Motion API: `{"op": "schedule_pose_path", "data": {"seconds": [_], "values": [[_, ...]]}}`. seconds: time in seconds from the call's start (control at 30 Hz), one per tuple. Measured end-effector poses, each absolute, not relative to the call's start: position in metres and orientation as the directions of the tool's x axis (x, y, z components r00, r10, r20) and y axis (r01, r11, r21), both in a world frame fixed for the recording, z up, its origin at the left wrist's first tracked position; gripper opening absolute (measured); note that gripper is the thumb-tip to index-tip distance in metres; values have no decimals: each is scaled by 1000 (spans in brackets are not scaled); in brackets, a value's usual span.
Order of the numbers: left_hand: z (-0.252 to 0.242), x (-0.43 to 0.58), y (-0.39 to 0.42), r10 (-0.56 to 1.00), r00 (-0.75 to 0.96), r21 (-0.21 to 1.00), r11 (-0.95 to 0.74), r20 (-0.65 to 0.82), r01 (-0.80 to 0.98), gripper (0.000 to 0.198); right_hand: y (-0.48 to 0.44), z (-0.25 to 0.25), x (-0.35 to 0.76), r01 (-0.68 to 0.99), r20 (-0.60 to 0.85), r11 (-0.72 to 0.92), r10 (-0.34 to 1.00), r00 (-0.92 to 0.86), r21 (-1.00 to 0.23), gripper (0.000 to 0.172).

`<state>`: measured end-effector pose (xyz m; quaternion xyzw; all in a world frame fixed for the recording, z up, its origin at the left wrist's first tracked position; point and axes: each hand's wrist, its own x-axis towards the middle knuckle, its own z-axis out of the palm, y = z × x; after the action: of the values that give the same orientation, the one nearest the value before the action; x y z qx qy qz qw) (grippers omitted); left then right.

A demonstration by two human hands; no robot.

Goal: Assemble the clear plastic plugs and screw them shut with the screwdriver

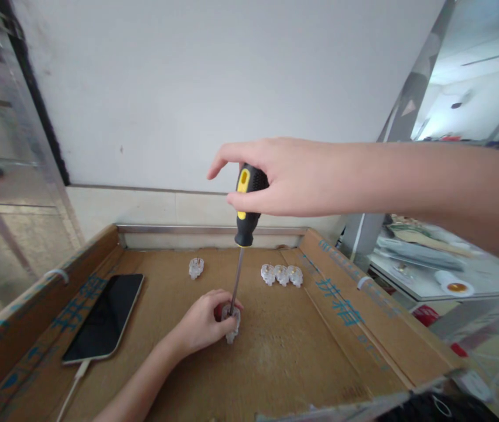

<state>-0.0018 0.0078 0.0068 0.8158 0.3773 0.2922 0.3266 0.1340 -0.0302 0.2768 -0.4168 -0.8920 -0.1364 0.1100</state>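
Note:
My right hand [271,176] is wrapped around the black and yellow handle of a screwdriver [246,205], its index finger stretched out to the left. The shaft runs down, slightly tilted, to a small clear plastic part [232,334] on the cardboard. Fingers of my left hand [209,319] grip that part from the left and partly cover it, so the screwdriver's tip is hidden. Behind it lies a similar clear plastic part [196,268]. Three more clear parts [281,274] sit side by side at the back right.
A cardboard-lined tray [302,363] with raised side walls forms the work surface. On its left lies a phone [105,316] with a white cable [74,387]. Behind stands a white panel [214,88]. Off to the right, a table [401,281] carries papers and a tape roll [454,284].

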Motion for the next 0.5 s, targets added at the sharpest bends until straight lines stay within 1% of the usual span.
{"op": "schedule_pose_path", "data": {"seconds": [0.07,0.1,0.17,0.27,0.33,0.4,0.5], "values": [[7,-2,9,810,536,811,-468,237,350,25,-27,278,135,744,218,668,721,-658,36,39],[7,-2,9,813,531,834,-453,240,316,22,-26,279,134,731,206,682,717,-666,-14,35],[8,-2,10,820,512,858,-436,255,272,17,-25,278,134,729,242,679,724,-646,-87,21],[12,-4,12,839,452,861,-444,303,246,24,-24,274,134,765,314,626,764,-564,-150,19],[13,-6,12,842,422,845,-468,337,258,27,-24,268,136,771,337,607,779,-529,-191,24],[13,-7,10,827,419,806,-513,374,295,25,-24,260,137,755,374,604,782,-498,-258,28],[9,-7,7,793,416,707,-597,445,380,18,-25,248,136,689,483,661,726,-489,-296,23]]}}
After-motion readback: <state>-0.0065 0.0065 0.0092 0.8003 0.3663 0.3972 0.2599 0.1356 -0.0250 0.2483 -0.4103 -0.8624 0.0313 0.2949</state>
